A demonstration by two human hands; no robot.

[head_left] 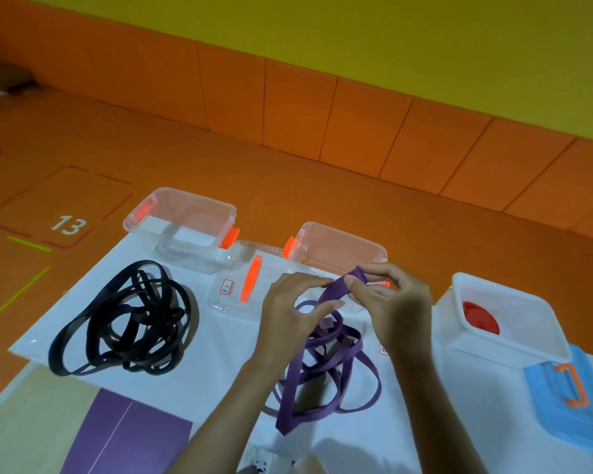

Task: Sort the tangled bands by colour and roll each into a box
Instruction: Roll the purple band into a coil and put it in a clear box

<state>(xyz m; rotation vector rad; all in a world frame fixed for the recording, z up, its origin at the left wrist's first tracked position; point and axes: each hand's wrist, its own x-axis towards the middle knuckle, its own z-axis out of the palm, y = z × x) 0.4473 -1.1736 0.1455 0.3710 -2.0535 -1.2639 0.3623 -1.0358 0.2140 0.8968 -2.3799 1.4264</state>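
Both hands have a closed grip on the flat purple elastic band (334, 290). The right hand (397, 306) pinches its raised end between thumb and fingertips, where the strap looks folded over on itself. The left hand (288, 309) pinches the same strap just below, thumb across it. Held up like this, the end is clear of the pile, which reads as the start of a roll, with the left hand placed to feed and steady the strap. The rest of the band lies in loose loops on the white-covered counter (202, 388), directly under the hands. A tangle of black elastic band (57, 360) sits well apart to the left, so the colours look already separated. At the back left stands a clear plastic box with orange clips (192, 200). A second clear plastic box (339, 249) stands just beyond the fingers, and a clear lid with an orange handle (233, 268) lies between the two. To the right, a white plastic box (493, 350) holds a red rolled band (480, 318), and a blue lid (555, 415) lies nearer the person. Judging by that, red is done, purple is in hand and black is left. The second clear box, being closest, seems the likely home for the purple roll.
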